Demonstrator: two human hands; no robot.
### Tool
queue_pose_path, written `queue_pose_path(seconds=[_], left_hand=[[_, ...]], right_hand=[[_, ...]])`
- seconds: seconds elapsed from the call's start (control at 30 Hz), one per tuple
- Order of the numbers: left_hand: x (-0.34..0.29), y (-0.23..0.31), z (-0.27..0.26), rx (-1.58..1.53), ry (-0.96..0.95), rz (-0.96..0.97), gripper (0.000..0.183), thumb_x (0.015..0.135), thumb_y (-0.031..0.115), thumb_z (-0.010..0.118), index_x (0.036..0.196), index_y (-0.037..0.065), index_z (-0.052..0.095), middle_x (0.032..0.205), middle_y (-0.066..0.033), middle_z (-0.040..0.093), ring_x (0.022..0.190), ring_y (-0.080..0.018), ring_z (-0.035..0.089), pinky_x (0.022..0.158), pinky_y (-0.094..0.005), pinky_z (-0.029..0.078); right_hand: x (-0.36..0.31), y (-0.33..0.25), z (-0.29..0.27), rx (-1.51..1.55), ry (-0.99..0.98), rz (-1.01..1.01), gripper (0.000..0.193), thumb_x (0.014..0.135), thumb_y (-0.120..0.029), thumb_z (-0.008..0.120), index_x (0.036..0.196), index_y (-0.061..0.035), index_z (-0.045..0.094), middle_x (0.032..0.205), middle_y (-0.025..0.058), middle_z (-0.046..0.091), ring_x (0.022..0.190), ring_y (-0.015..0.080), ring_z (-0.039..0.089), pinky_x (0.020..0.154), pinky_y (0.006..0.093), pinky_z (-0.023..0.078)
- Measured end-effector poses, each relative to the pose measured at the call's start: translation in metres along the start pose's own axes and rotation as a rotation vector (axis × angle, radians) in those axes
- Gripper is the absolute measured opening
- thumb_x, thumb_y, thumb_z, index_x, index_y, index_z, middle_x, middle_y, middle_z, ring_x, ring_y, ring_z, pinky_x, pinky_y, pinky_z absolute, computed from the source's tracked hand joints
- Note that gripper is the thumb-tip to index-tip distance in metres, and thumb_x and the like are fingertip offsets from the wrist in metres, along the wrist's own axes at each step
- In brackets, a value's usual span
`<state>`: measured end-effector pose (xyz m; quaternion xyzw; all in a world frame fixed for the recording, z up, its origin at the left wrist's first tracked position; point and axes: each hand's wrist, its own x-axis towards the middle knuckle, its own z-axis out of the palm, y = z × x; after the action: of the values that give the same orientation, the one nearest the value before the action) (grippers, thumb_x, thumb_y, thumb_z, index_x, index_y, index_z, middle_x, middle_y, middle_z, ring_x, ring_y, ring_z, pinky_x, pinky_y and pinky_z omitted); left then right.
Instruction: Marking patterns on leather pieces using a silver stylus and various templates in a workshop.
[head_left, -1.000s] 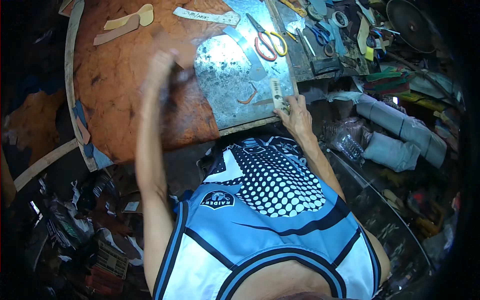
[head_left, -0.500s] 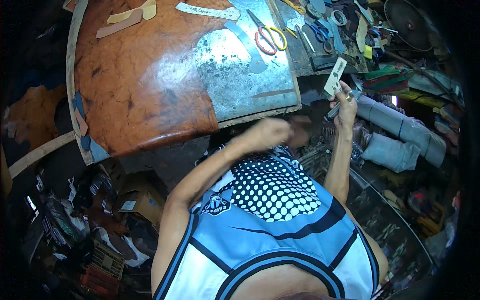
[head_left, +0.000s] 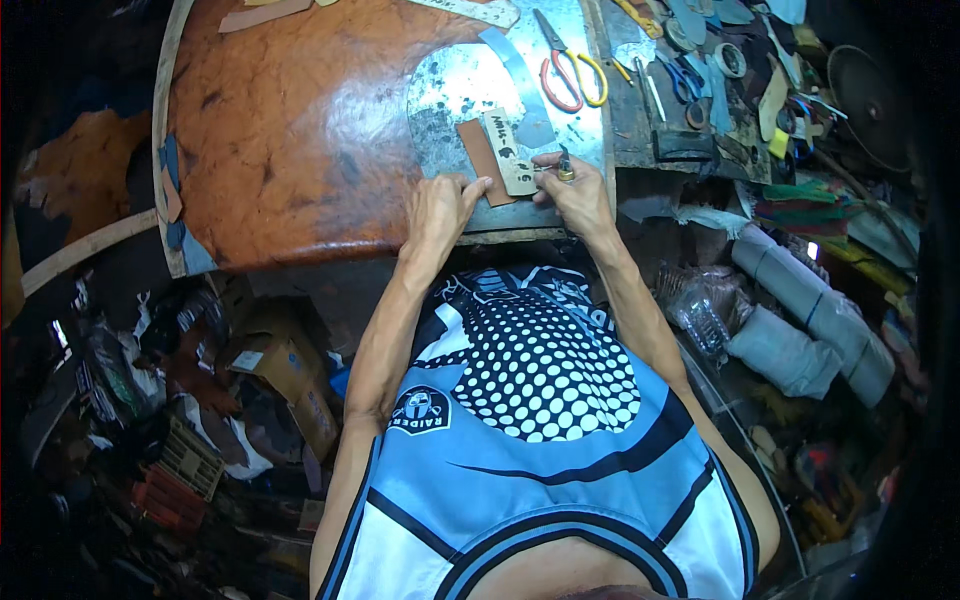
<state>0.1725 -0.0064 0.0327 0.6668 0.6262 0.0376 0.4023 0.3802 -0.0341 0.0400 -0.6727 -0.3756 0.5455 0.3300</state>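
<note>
Rested a curled left hand point(head_left: 437, 212) against the brown strip point(head_left: 477, 150); closed the right hand point(head_left: 580, 195) round a tool point(head_left: 565, 167), touching the template point(head_left: 508, 150).

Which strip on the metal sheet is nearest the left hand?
The plain brown strip, at the thumb of the left hand. The pale marked strip sits right of it, by the right hand; the curved blue-grey strip lies farther away.

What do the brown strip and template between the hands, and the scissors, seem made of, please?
Strip: probably leather, given its matte brown face. Template: perhaps card, flat and dull. Scissors: likely dark steel blades; smooth red and yellow handles suggest plastic.
</note>
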Motion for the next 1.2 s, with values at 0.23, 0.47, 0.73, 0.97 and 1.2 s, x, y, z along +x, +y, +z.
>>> queue_pose_path(seconds=[0.23,0.47,0.73,0.97,1.2], left_hand=[[0.010,-0.024,-0.008,0.160,0.322,0.479,0.059,0.081,0.038,0.078,0.129,0.008,0.061,0.142,-0.0144,0.053,0.135,-0.0377,0.043,0.106,-0.0516,0.038],[0.020,-0.035,0.000,0.263,0.230,0.497,0.075,0.073,0.053,0.080,0.130,0.009,0.062,0.148,-0.0130,0.047,0.142,-0.0392,0.033,0.115,-0.0582,0.027],[0.026,-0.044,-0.005,0.244,0.230,0.575,0.075,0.070,0.054,0.082,0.128,0.009,0.063,0.147,-0.0128,0.048,0.142,-0.0375,0.033,0.116,-0.0575,0.025],[0.026,-0.044,-0.008,0.228,0.233,0.588,0.075,0.070,0.051,0.084,0.127,0.008,0.063,0.146,-0.0141,0.049,0.141,-0.0377,0.036,0.114,-0.0563,0.027],[0.025,-0.048,-0.007,0.212,0.245,0.576,0.073,0.070,0.050,0.084,0.126,0.008,0.063,0.146,-0.0143,0.050,0.140,-0.0371,0.037,0.114,-0.0553,0.028]], right_hand=[[0.011,0.001,0.014,-0.101,-0.101,0.025,0.023,0.088,-0.005,0.061,0.108,0.0013,0.070,0.072,0.0092,0.069,0.063,0.0154,0.067,0.058,0.0298,0.051],[-0.005,0.003,0.013,-0.608,-0.008,-0.300,0.034,0.084,-0.014,0.072,0.117,-0.0068,0.068,0.093,0.0161,0.061,0.083,0.0364,0.064,0.072,0.0449,0.052],[-0.015,0.011,0.014,-0.632,0.015,-0.315,0.031,0.086,-0.016,0.072,0.117,-0.0109,0.069,0.089,0.0125,0.060,0.077,0.0314,0.065,0.069,0.0435,0.053],[-0.014,0.011,0.017,-0.641,0.039,-0.326,0.029,0.086,-0.016,0.072,0.115,-0.0134,0.070,0.087,0.0103,0.058,0.069,0.0292,0.065,0.062,0.0421,0.054],[-0.017,0.010,0.021,-0.624,0.054,-0.327,0.028,0.086,-0.017,0.072,0.114,-0.0138,0.070,0.085,0.0094,0.058,0.068,0.0274,0.065,0.060,0.0404,0.054]])
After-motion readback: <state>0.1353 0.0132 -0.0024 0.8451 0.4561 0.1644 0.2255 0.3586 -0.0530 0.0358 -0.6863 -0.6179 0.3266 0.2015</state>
